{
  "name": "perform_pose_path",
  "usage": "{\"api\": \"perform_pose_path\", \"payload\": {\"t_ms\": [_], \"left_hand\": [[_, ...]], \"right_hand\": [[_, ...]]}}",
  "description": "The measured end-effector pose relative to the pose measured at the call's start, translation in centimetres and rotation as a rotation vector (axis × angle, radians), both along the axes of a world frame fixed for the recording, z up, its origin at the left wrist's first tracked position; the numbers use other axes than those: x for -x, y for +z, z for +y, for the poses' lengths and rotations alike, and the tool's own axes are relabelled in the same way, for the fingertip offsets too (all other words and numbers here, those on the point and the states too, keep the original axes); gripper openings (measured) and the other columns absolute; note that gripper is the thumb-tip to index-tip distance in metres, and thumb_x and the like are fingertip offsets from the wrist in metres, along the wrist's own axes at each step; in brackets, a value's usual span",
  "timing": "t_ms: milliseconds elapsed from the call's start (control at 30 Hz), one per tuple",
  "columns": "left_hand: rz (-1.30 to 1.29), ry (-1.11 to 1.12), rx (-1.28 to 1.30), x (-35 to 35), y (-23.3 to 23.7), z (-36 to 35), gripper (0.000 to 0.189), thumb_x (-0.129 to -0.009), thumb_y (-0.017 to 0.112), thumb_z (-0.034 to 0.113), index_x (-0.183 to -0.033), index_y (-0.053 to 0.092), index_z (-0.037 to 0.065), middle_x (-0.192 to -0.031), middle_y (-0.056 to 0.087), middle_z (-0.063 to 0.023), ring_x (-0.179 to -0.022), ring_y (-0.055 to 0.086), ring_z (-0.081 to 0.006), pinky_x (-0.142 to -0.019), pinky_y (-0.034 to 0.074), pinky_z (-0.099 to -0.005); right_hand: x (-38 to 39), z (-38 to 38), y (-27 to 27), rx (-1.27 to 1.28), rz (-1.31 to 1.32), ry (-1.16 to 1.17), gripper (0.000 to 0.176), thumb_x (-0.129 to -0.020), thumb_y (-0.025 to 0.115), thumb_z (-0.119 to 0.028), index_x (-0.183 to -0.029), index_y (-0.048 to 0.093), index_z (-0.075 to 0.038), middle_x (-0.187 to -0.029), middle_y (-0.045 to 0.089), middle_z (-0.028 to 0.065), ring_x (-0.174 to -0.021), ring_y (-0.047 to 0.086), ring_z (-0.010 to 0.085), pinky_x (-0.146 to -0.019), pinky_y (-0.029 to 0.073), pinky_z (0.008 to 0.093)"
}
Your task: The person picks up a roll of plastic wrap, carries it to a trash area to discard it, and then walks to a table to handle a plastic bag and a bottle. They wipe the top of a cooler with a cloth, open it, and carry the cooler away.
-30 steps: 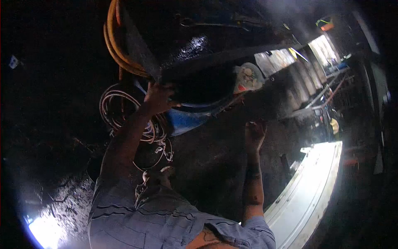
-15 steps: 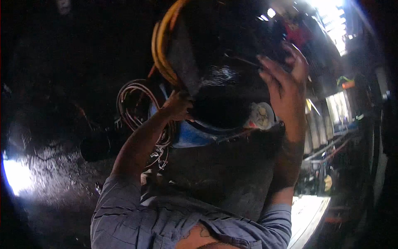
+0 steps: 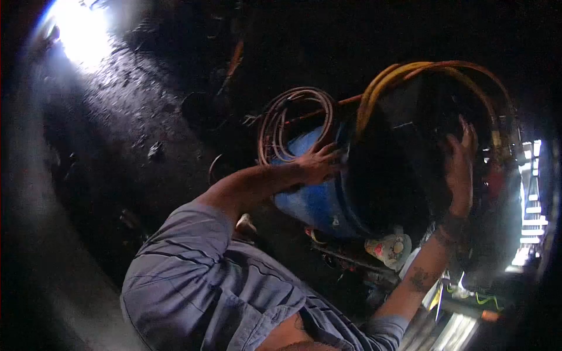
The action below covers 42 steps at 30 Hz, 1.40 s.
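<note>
A blue barrel (image 3: 313,205) lies in front of me, its side worn and its wide end very dark. My left hand (image 3: 319,164) rests on the barrel near its rim, fingers stretched and slightly apart, beside a coil of thin reddish hose (image 3: 269,131). Across the dark end, my right hand (image 3: 461,158) is raised with its fingers apart and nothing visible in them. Shadow hides whether it touches a surface. Yellow and orange hoses (image 3: 404,69) arch over the barrel's far side.
Below the barrel's near edge is a whitish container with red marks (image 3: 386,248). Wet, dark ground (image 3: 140,105) stretches to the left, with bright light at the upper left. Slatted light (image 3: 531,210) shows at the right, and a yellow-green cord (image 3: 486,301) lies at the lower right.
The view has swung round, so the barrel and hoses appear farther right and more of the blue side shows. My left hand stays by the rim, its fingers now more stretched out.
</note>
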<state>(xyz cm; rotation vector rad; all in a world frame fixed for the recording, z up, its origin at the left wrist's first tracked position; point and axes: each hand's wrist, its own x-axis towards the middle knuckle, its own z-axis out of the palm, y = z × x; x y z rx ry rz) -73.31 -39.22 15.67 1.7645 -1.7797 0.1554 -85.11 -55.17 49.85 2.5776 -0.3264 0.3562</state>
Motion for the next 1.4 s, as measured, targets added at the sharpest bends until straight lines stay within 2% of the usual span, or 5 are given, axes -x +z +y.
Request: {"api": "perform_pose_path", "payload": {"t_ms": [367, 567, 1000, 1067, 1400], "left_hand": [[0.634, 1.103, -0.697, 8.8, -9.4, 36.7, 0.051, -0.064, 0.07, 0.02, -0.113, 0.056, 0.019, -0.138, 0.03, -0.0138, -0.119, 0.038, -0.0348, -0.093, 0.037, -0.0453], [0.882, 1.729, -0.214, 8.3, -16.6, 51.0, 0.043, -0.071, 0.066, 0.018, -0.112, 0.055, 0.011, -0.125, 0.043, -0.0165, -0.115, 0.041, -0.0356, -0.094, 0.039, -0.0428], [1.169, 1.365, 0.005, -5.7, -7.5, 57.9, 0.039, -0.082, 0.058, 0.015, -0.118, 0.05, 0.002, -0.115, 0.055, -0.0158, -0.104, 0.055, -0.0256, -0.088, 0.043, -0.0331], [0.999, 1.345, -0.139, -6.7, -7.2, 59.2, 0.039, -0.082, 0.059, 0.015, -0.117, 0.05, 0.001, -0.113, 0.054, -0.016, -0.103, 0.056, -0.0275, -0.087, 0.045, -0.0345], [1.034, 1.451, -0.035, -11.2, -7.2, 63.0, 0.036, -0.081, 0.06, 0.018, -0.113, 0.052, 0.002, -0.108, 0.056, -0.0149, -0.101, 0.057, -0.0282, -0.085, 0.046, -0.0374]], "right_hand": [[-1.0, -2.2, 0.1, 0.068, -0.302, 0.326, 0.032, -0.092, 0.046, -0.025, -0.117, 0.05, -0.005, -0.136, 0.036, 0.014, -0.131, 0.025, 0.0314, -0.107, 0.022, 0.0437], [-2.1, -1.7, 3.5, 0.14, -0.548, 0.43, 0.027, -0.091, 0.05, -0.02, -0.112, 0.056, -0.004, -0.115, 0.055, 0.0161, -0.107, 0.051, 0.0321, -0.092, 0.039, 0.044], [-24.6, 31.4, -16.3, -0.436, -0.498, 1.04, 0.021, -0.091, 0.047, -0.016, -0.109, 0.052, -0.005, -0.109, 0.058, 0.0092, -0.103, 0.054, 0.0252, -0.084, 0.043, 0.0388], [-25.9, 34.4, -20.6, -1.296, -0.444, 0.946, 0.023, -0.091, 0.048, -0.012, -0.113, 0.048, -0.006, -0.103, 0.057, 0.0086, -0.102, 0.054, 0.0228, -0.084, 0.044, 0.0357], [-32.6, 33.3, -27.5, -1.444, -0.545, 0.567, 0.025, -0.092, 0.047, -0.014, -0.115, 0.045, -0.003, -0.11, 0.049, 0.0111, -0.09, 0.054, 0.0166, -0.076, 0.047, 0.0302]]}}
